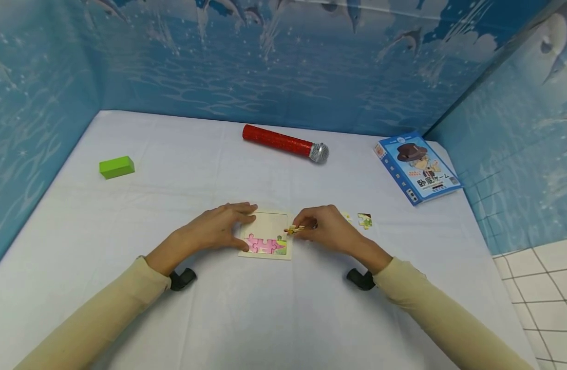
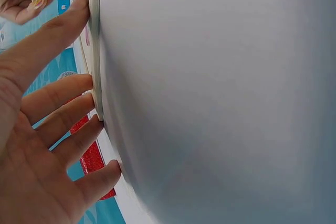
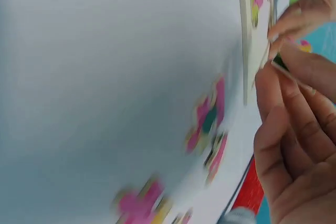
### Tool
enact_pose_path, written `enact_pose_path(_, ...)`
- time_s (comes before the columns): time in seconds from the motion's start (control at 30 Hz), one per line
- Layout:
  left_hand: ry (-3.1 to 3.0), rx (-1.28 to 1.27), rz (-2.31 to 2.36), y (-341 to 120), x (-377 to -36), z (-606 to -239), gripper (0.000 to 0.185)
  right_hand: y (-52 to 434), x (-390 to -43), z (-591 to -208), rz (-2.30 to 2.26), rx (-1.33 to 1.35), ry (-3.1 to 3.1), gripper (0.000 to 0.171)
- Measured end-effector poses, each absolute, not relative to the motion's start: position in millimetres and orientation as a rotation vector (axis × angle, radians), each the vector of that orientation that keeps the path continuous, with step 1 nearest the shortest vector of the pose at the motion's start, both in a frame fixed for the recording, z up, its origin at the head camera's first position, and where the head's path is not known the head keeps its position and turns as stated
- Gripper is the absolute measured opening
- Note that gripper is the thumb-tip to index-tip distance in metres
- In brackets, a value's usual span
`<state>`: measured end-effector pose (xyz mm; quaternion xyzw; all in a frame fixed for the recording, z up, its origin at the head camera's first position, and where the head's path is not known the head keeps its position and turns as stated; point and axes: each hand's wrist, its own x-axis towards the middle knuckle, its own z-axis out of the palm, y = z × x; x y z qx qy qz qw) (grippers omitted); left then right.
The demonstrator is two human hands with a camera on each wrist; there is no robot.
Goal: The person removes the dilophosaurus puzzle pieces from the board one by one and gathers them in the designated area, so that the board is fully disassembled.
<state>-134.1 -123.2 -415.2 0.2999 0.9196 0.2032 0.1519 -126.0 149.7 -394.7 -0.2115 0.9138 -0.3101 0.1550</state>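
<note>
A shallow puzzle tray lies on the table. Fitted along its near side are several pink and green pieces; its far part shows bare board. My left hand rests at the tray's left edge, the thumb on the near corner and the fingers spread along the edge, as the left wrist view shows. Over the tray's right edge, my right hand pinches a small jigsaw piece between thumb and fingers. Its picture is mostly hidden in the right wrist view. Loose jigsaw pieces lie to the right of the tray.
A red glittery microphone lies toward the back of the white-covered table. At the back right is a blue game box, and at the left a green block. Patterned blue curtains close off the back and sides.
</note>
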Motion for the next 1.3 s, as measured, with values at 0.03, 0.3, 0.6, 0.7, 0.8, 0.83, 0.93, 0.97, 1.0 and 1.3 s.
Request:
enact_pose_path(0.03, 2.636, 0.857, 0.586, -123.3, -133.9, -415.2, 0.074, 155.1, -125.1, -394.3, -0.906, -0.575, 2.615, 0.019)
enact_pose_path(0.3, 2.633, 0.857, 0.598, -124.0, -133.3, -415.4, 0.075, 207.5, -115.1, -396.4, -1.025, -0.352, 2.639, 0.03)
enact_pose_path(0.6, 2.632, 0.858, 0.598, -124.0, -133.0, -415.8, 0.075, 270.0, -101.2, -395.5, -0.983, -0.176, 2.681, 0.029)
enact_pose_path(0.7, 2.635, 0.861, 0.595, -123.6, -132.6, -415.8, 0.076, 283.5, -96.0, -396.5, -0.946, -0.145, 2.707, 0.03)
enact_pose_path(0.8, 2.634, 0.852, 0.596, -123.7, -132.3, -416.0, 0.076, 291.2, -91.5, -400.5, -0.92, -0.113, 2.734, 0.029)
enact_pose_path(0.83, 2.633, 0.85, 0.596, -123.9, -132.4, -415.9, 0.076, 292.5, -90.4, -402.0, -0.911, -0.107, 2.747, 0.028)
enact_pose_path(0.93, 2.627, 0.842, 0.596, -124.2, -132.6, -415.5, 0.076, 292.9, -88.6, -406.6, -0.875, -0.095, 2.8, 0.025)
enact_pose_path(0.97, 2.624, 0.839, 0.602, -124.3, -132.5, -415.3, 0.076, 292.2, -88.4, -407.4, -0.851, -0.102, 2.819, 0.024)
enact_pose_path(1.0, 2.623, 0.839, 0.6, -124.4, -132.4, -415.2, 0.076, 291.0, -88.4, -407.8, -0.832, -0.101, 2.84, 0.023)
enact_pose_path(1.3, 2.616, 0.839, 0.614, -123.6, -132.0, -415.0, 0.076, 285.8, -88.4, -408.3, -0.723, -0.105, 2.886, 0.012)
